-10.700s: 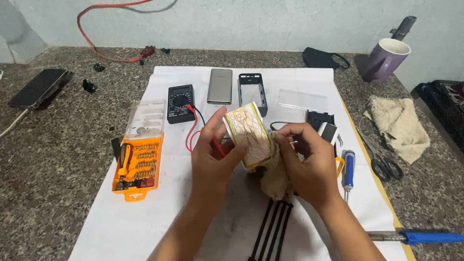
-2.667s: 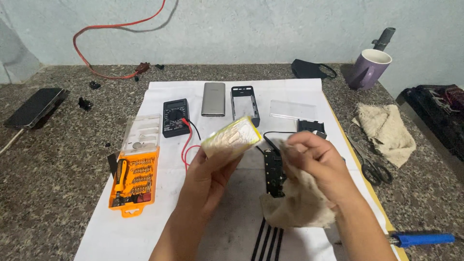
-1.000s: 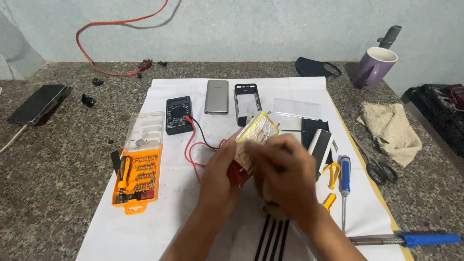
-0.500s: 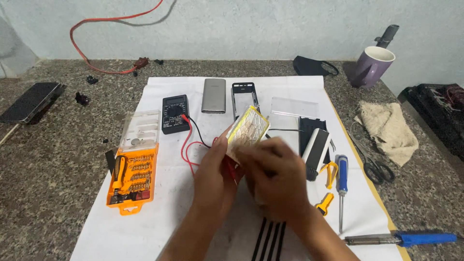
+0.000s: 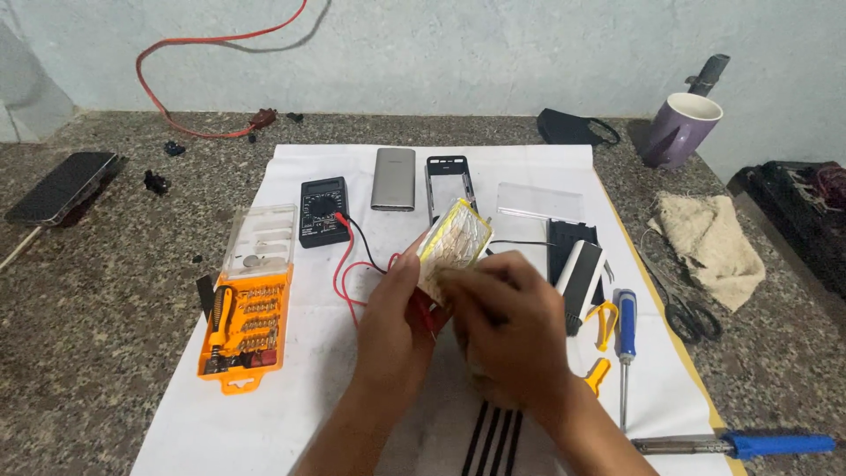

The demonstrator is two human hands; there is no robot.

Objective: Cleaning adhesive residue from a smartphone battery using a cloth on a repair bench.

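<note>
The left hand pinches the lower edge of a flat, silvery pouch-type battery cell with yellow tape borders, held tilted above the white paper sheet. The right hand covers the cell's lower face, fingers curled closed against it; whether anything lies beneath the palm cannot be told. The cell appears light, thin and puncture-prone: grip it by the taped edges, not the soft faces. To the left, an open orange plastic screwdriver-bit case holds rows of bits and one driver handle; its clear lid holds a few small parts.
</note>
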